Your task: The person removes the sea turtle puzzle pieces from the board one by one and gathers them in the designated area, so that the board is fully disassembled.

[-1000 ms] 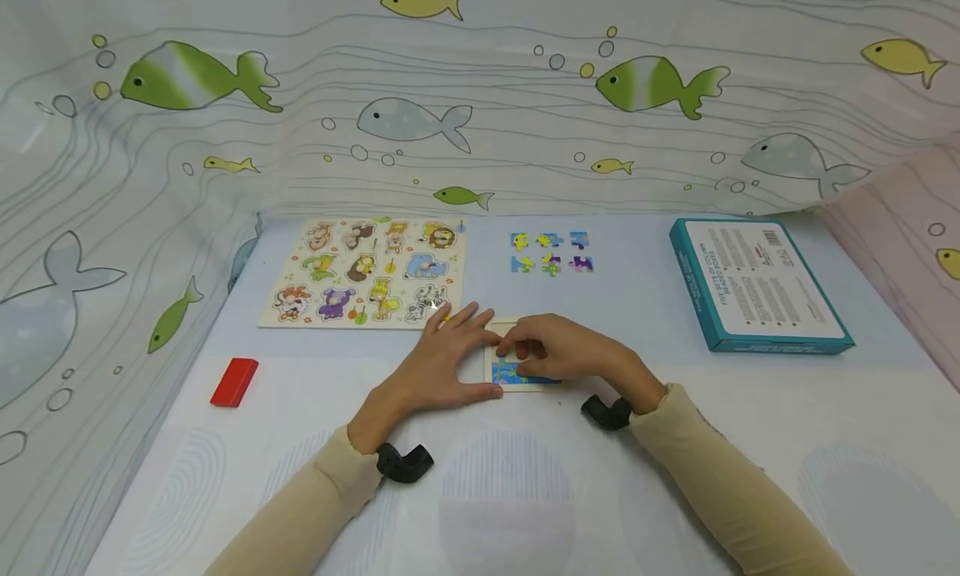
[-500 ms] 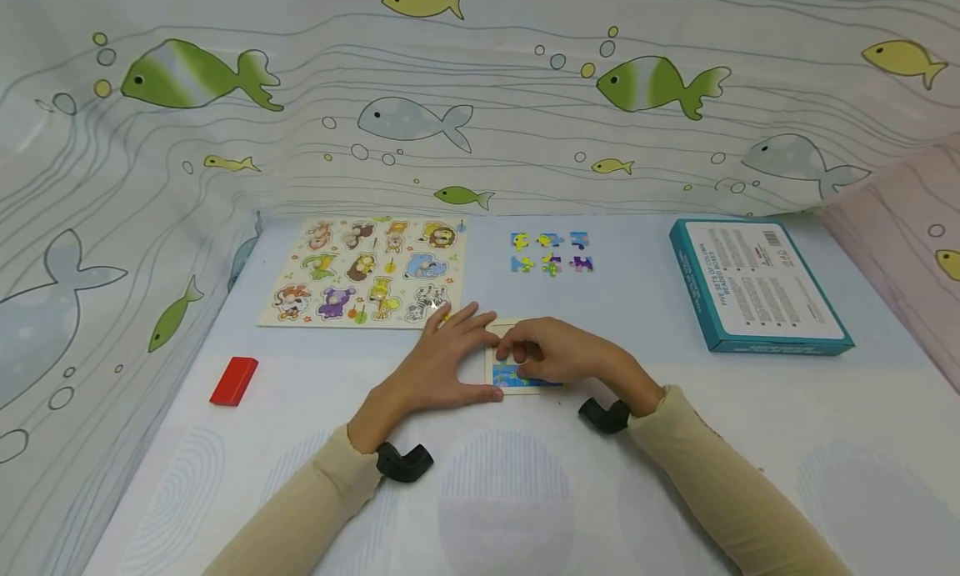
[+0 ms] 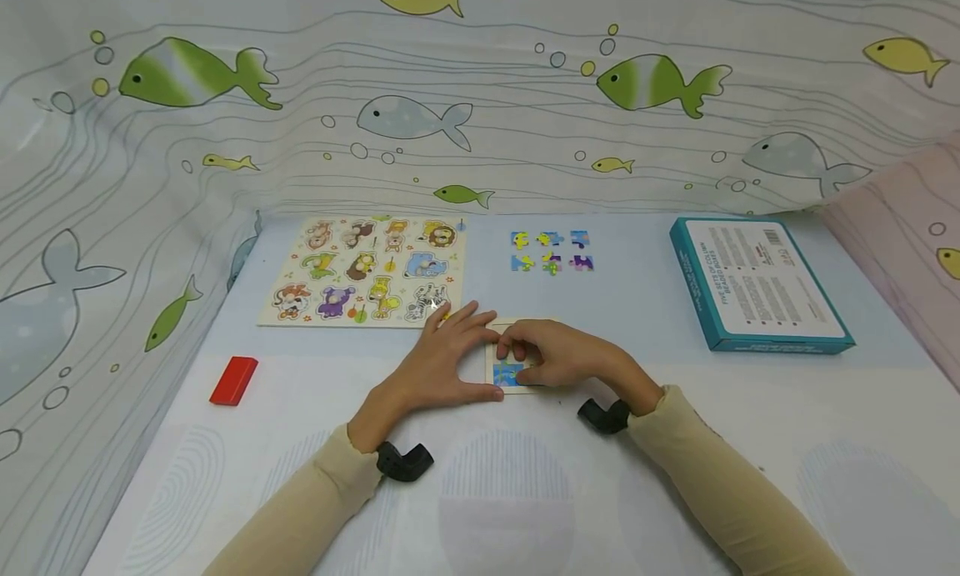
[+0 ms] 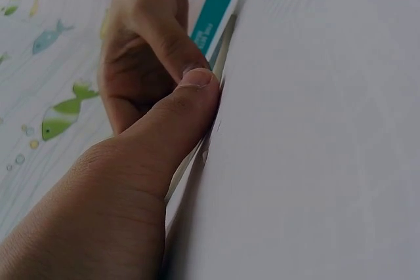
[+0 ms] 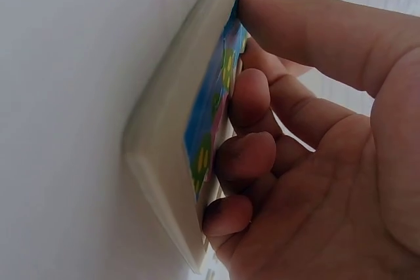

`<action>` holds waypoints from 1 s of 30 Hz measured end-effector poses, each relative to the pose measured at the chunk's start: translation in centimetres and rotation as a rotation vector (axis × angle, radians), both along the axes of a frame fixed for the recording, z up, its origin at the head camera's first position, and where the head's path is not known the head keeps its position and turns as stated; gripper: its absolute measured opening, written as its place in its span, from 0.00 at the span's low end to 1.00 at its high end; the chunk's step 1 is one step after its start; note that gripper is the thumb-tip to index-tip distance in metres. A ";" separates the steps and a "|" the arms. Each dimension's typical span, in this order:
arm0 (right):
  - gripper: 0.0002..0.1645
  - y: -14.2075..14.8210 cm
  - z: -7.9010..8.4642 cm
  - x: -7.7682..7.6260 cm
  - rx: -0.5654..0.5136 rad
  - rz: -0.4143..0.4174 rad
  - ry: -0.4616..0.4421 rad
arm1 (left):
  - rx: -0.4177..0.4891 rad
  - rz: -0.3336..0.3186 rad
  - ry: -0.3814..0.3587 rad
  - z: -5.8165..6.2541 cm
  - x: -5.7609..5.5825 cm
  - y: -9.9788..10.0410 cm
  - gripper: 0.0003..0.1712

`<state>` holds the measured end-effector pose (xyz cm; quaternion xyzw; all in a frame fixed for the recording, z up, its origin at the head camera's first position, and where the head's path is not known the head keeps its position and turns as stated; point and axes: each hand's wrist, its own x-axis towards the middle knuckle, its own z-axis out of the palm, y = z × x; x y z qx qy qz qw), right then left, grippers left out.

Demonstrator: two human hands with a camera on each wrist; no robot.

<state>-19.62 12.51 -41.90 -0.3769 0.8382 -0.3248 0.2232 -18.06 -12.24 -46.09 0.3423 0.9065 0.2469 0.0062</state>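
Note:
A small jigsaw puzzle board [image 3: 513, 391] with a pale wooden frame lies between my hands, blue pieces along its near side. My left hand [image 3: 435, 359], fingers spread, rests at its left side, thumb at the near left corner and index finger by the upper left edge. From the right, my right hand [image 3: 566, 353] reaches over the board with curled fingers. Its thumb and index finger are at a blue puzzle piece [image 5: 235, 25] inside the frame, and the other fingertips lie close to the pieces. That hand hides much of the board.
Several loose jigsaw pieces [image 3: 551, 240] lie in two rows behind the board. An animal puzzle board [image 3: 341, 263] is at the back left, beside my left fingertips. A red block [image 3: 234, 381] sits far left, and a teal box [image 3: 768, 286] back right.
My right hand has shifted slightly toward me, and its thumb has moved a little nearer the board's front edge, covering more of the blue pieces. My left hand stays in place.

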 end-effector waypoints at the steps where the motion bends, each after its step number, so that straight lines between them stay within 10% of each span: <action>1: 0.17 0.0 0.0 0.0 0.001 0.000 0.000 | 0.001 0.001 -0.001 0.0 0.0 0.0 0.41; 30: 0.19 0.3 0.4 0.0 -0.009 0.037 -0.024 | 0.008 -0.004 -0.007 0.1 0.1 0.1 0.41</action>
